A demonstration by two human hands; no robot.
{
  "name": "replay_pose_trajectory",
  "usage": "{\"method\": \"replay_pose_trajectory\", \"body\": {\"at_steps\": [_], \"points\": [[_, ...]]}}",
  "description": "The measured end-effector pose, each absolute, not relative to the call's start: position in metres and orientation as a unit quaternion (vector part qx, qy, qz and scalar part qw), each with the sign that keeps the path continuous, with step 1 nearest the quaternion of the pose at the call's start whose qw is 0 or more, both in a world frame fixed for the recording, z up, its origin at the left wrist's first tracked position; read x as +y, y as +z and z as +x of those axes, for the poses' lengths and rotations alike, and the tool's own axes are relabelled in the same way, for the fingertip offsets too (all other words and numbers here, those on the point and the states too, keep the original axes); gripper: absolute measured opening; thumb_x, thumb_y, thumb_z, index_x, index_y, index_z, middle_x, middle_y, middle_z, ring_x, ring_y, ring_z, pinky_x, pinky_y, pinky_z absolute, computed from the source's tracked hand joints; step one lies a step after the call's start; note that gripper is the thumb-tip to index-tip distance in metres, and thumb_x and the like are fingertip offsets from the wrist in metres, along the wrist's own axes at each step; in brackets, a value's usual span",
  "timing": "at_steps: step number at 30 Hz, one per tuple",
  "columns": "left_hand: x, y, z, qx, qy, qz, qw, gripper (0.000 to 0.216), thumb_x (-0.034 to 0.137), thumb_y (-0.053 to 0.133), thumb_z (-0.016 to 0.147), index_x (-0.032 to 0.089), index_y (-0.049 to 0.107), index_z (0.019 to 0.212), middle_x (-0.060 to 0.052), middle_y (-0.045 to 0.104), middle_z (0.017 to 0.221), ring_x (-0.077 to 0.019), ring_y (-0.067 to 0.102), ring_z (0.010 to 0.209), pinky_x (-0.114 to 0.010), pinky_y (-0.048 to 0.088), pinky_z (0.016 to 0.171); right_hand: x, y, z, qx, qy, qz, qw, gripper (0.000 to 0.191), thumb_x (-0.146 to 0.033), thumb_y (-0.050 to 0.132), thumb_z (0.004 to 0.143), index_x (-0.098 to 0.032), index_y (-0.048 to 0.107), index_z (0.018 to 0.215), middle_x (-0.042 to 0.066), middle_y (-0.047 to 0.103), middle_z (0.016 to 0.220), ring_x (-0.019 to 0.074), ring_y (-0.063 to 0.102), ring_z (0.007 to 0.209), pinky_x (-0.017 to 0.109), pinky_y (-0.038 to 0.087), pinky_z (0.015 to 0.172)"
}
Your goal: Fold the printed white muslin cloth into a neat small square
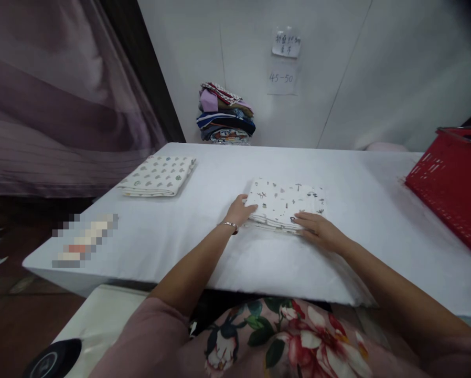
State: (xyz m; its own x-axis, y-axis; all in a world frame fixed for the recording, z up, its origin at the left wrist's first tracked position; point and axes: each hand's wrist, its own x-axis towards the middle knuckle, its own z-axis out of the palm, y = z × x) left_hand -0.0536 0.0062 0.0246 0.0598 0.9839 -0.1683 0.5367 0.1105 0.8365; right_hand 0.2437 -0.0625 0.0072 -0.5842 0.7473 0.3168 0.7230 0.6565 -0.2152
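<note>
A folded white cloth (280, 202) with small scattered prints lies on the white-covered table in front of me, its layers showing along the near edge. My left hand (239, 211) rests against the cloth's left edge, thumb apart from the fingers and its tip over the corner. My right hand (322, 231) lies flat near the front right corner, fingers stretched out over the top layer. Farther left sits a second folded cloth (157, 176) with a grey-green plant-like print, apart from both hands.
A red plastic basket (451, 184) stands at the table's right end. Several folded fabrics (225, 115) are stacked by the back wall, left of paper notes (286, 44). A blurred-out item (86, 241) lies near the left table edge. A pinkish curtain (62, 94) hangs at left.
</note>
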Motion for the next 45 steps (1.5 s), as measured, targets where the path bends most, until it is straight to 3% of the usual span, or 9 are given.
{"method": "replay_pose_trajectory", "body": {"at_steps": [4,10,17,21,26,32,40,45], "points": [[-0.003,0.016,-0.055,0.649,0.250,0.620,0.363,0.064,0.038,0.066,0.072,0.020,0.041,0.129,-0.011,0.059,0.119,-0.0231,0.058,0.102,-0.031,0.044,0.083,-0.065,0.003,0.245,-0.884,0.018,-0.416,0.212,0.034,-0.030,0.046,0.090,-0.027,0.058,0.122,0.006,0.056,0.127,0.0243,0.050,0.119,0.044,0.044,0.097],[-0.006,0.017,-0.057,0.660,0.211,0.660,0.291,0.066,0.043,0.061,0.076,0.020,0.037,0.133,-0.011,0.062,0.112,-0.0249,0.059,0.097,-0.034,0.045,0.080,-0.066,0.000,0.243,-0.881,0.009,-0.419,0.218,0.033,-0.030,0.047,0.090,-0.028,0.058,0.121,0.006,0.057,0.126,0.0240,0.051,0.118,0.044,0.045,0.096],[-0.026,0.026,-0.057,0.470,0.317,0.818,0.096,0.030,0.038,0.055,0.083,0.022,0.060,0.109,-0.006,0.057,0.115,-0.0208,0.051,0.107,-0.035,0.040,0.091,-0.065,0.001,0.242,-0.866,0.029,-0.428,0.256,0.029,-0.033,0.047,0.090,-0.028,0.063,0.114,0.005,0.061,0.120,0.0232,0.054,0.114,0.043,0.047,0.094],[-0.027,0.023,-0.053,0.414,0.239,0.871,0.110,0.019,0.034,0.057,0.083,0.025,0.066,0.097,-0.003,0.062,0.105,-0.0202,0.051,0.104,-0.038,0.035,0.093,-0.063,0.003,0.238,-0.855,0.050,-0.443,0.263,0.028,-0.034,0.046,0.090,-0.027,0.066,0.107,0.004,0.064,0.115,0.0219,0.058,0.109,0.042,0.048,0.093],[-0.020,0.023,-0.048,0.420,0.213,0.870,0.147,0.019,0.031,0.050,0.087,0.026,0.069,0.089,-0.002,0.064,0.095,-0.0185,0.053,0.097,-0.038,0.033,0.094,-0.063,0.005,0.232,-0.832,0.092,-0.470,0.279,0.027,-0.035,0.044,0.091,-0.028,0.068,0.100,0.002,0.066,0.110,0.0204,0.059,0.107,0.041,0.048,0.094],[-0.024,0.019,-0.049,0.405,0.243,0.871,0.133,0.025,0.031,0.043,0.090,0.026,0.068,0.092,-0.004,0.063,0.096,-0.0183,0.051,0.098,-0.037,0.033,0.093,-0.069,0.002,0.230,-0.819,0.088,-0.468,0.321,0.025,-0.034,0.044,0.091,-0.026,0.067,0.098,0.001,0.067,0.108,0.0183,0.060,0.103,0.038,0.049,0.091],[-0.029,0.013,-0.058,0.358,0.217,0.901,0.114,0.025,0.039,0.051,0.086,0.024,0.063,0.103,-0.006,0.061,0.105,-0.0202,0.050,0.102,-0.036,0.035,0.091,-0.073,0.002,0.232,-0.855,0.024,-0.448,0.259,0.031,-0.038,0.051,0.088,-0.025,0.062,0.113,0.006,0.062,0.118,0.0221,0.056,0.110,0.042,0.047,0.093],[-0.024,0.016,-0.059,0.370,0.212,0.899,0.100,0.025,0.029,0.042,0.091,0.025,0.064,0.103,-0.006,0.062,0.103,-0.0194,0.051,0.101,-0.036,0.036,0.090,-0.075,0.000,0.233,-0.840,0.031,-0.468,0.274,0.030,-0.034,0.043,0.092,-0.028,0.063,0.112,0.004,0.064,0.114,0.0203,0.059,0.106,0.040,0.049,0.091]]}}
